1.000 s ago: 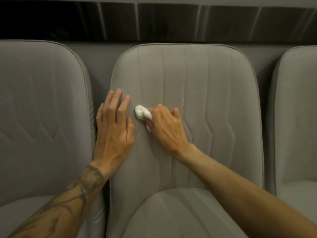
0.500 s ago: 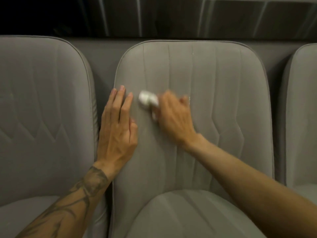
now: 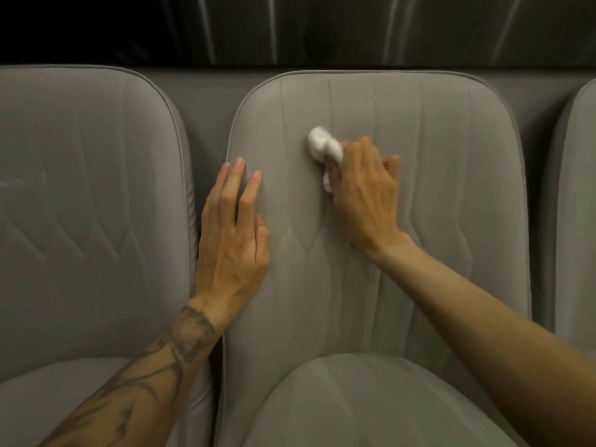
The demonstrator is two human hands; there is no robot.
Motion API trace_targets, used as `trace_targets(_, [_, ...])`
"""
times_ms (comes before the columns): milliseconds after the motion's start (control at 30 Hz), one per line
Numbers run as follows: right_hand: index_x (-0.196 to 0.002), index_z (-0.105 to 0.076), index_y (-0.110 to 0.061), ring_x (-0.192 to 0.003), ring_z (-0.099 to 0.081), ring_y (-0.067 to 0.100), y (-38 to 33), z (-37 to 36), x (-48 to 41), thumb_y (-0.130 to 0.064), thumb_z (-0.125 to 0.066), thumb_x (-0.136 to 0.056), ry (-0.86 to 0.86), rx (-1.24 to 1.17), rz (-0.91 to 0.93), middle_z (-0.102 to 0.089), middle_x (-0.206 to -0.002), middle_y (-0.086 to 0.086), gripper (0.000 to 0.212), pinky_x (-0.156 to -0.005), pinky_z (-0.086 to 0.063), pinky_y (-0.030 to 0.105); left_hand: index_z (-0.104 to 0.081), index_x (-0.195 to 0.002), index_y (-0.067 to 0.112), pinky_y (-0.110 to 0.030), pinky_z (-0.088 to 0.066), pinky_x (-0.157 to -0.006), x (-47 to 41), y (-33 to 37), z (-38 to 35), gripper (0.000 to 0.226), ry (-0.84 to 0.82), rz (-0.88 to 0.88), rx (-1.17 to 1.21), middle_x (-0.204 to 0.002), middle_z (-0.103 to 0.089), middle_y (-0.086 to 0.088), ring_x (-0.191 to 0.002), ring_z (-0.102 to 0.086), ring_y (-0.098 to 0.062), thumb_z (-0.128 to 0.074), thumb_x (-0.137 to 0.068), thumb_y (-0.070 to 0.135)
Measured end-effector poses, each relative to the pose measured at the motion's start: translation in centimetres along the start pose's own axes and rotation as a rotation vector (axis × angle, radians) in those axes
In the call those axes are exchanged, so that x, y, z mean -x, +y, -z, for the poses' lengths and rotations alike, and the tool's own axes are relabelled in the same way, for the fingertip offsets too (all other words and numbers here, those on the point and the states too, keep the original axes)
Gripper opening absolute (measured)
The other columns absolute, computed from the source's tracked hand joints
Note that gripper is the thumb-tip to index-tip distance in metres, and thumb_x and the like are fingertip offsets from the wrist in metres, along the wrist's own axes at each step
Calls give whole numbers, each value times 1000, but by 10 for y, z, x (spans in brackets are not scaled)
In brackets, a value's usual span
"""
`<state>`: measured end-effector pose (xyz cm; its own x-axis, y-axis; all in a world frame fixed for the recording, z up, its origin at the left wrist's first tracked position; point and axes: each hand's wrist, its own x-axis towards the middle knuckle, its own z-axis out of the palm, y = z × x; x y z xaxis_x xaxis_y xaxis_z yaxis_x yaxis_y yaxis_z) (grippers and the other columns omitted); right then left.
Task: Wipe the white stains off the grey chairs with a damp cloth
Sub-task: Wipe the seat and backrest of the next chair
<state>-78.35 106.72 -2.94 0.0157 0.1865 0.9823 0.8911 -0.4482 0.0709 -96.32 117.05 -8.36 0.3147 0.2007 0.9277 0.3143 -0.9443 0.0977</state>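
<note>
My right hand (image 3: 364, 195) is closed around one white cloth (image 3: 322, 146), gripping it. The wadded end sticks out past my fingers toward the upper left, and a short tail shows below them. The hand presses the cloth against the backrest of the middle chair (image 3: 451, 188), in its upper centre. My left hand (image 3: 232, 240) is open, with the fingers straight and slightly spread. Its palm lies flat on the same backrest along the left edge, near the right hand but apart from it and from the cloth. The left forearm carries a dark tattoo (image 3: 180, 343).

Count: two hands, one cloth, three grey chairs. The middle chair is in full view. The left chair (image 3: 90, 204) shows most of its backrest. The right chair (image 3: 580, 188) shows only a sliver at the frame edge. The three stand side by side with narrow gaps between them.

Surface: grey fabric with piped edges and vertical stitched seams that bend into zigzags lower down. One small white fleck (image 3: 375, 96) sits on a seam near the top of the middle backrest, above and to the right of the cloth. I cannot tell whether any mark lies under the cloth or my hand. The seat cushion (image 3: 371, 401) of the middle chair fills the bottom of the view.

Room: dim. Above the backrests runs a dark glossy wall (image 3: 290, 27) with pale vertical streaks.
</note>
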Motion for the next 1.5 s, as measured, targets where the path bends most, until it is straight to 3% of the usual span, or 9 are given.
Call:
trace_targets(100, [-101,-60,-12,-82,-54,32,-26,-5,34,-19,-53,-99,-11,-73,-98,-57,-89,11,10,-73,-34,40,-37,-157,7,-50,-26,-127,0,2,-1,62,2,-1,-9,-169,-26,-15,-160,-19,-31,-44,-96,9])
trace_targets(267, [-107,-68,-16,-82,-60,26,-51,19,151,-24,-49,-103,-339,-185,178,-61,-93,3,21,-69,-36,37,-38,-157,6,-53,-29,-125,0,4,1,62,8,0,-32,-168,-28,-17,-159,-21,-32,-47,-95,6])
trace_targets(367, [-106,-60,-16,-78,-59,28,-22,21,127,-22,-57,-94,-312,-83,284,-59,-88,5,14,-69,-31,38,-37,-157,6,-52,-29,-125,1,5,1,62,7,2,-39,-168,-29,-17,-159,-22,-33,-47,-95,6])
trace_targets(567, [-102,-57,-14,-79,-51,29,-19,1,58,-25,-48,-101,-38,-46,-147,-56,-87,9,14,-70,-30,40,-37,-157,6,-48,-27,-127,1,5,1,62,9,7,-46,-167,-29,-17,-159,-22,-32,-47,-96,8])
trace_targets(800, [-98,-60,-15,-74,-56,27,-57,34,202,-22,-50,-94,-460,-246,214,-53,-82,4,13,-67,-31,37,-39,-157,5,-46,-24,-128,28,9,5,60,-24,24,-58,-167,-31,-17,-159,-22,-34,-48,-97,7])
trace_targets(867, [-98,-54,-14,-71,-56,29,-41,31,173,-23,-48,-93,-410,-180,257,-54,-81,7,11,-67,-29,38,-40,-156,3,-46,-25,-128,36,11,7,59,-27,38,-48,-166,-33,-17,-158,-23,-33,-47,-97,6])
trace_targets(1033, [-103,-59,-13,-78,-52,30,-41,7,62,-22,-49,-98,-168,-143,-139,-55,-87,8,14,-70,-33,41,-43,-153,1,-45,-27,-128,51,12,10,61,-54,48,-18,-165,-36,-15,-159,-24,-32,-46,-93,2])
trace_targets(1267, [-101,-58,-21,-74,-57,26,-70,40,164,-22,-57,-97,-429,-275,64,-54,-78,1,5,-68,-32,37,-35,-158,4,-48,-30,-127,97,12,13,60,-144,35,-72,-169,-29,-9,-161,-16,-30,-43,-98,10])
trace_targets(1500, [-95,-61,-9,-74,-56,33,-59,25,1,-25,-46,-99,-115,-202,-131,-58,-85,14,23,-70,-29,41,-47,-150,4,-38,-25,-129,112,23,26,52,-165,85,-61,-161,-38,-9,-157,-28,-31,-53,-98,4])
